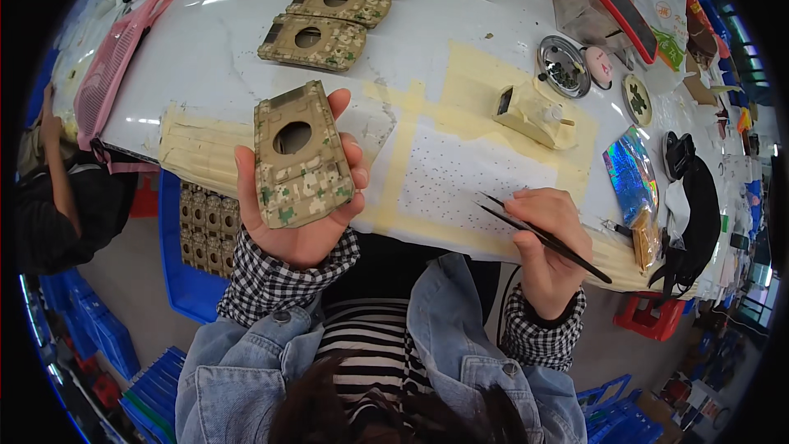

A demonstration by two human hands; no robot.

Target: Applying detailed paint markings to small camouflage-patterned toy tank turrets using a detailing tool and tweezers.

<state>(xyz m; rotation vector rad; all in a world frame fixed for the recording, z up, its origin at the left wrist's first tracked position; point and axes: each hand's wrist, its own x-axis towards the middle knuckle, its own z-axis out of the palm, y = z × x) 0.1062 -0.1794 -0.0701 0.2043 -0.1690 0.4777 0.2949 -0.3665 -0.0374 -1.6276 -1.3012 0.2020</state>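
Note:
My left hand [297,245] grips a camouflage-painted model tank hull [304,185] from below. Its round opening faces up, with my thumb on the left side and fingers along the right. Dark tweezers [577,259] are held in my right hand [555,238], tips pointing left and away from me. These tips hover over or rest on a white sheet [460,189] dotted with tiny dark specks; whether they pinch a speck is too small to tell. Beyond the sheet sits a cream taped block [538,119]. Several similar hulls [312,43] lie in a row at the far side.
At the far right are a metal dish [563,66] of small dark pieces, a red-lidded clear box [612,8], a shiny pouch [631,173] and a black bag [697,222]. A pink basket [123,70] stands left. Below, a blue crate [177,271] holds hulls. Another person [74,205] sits left.

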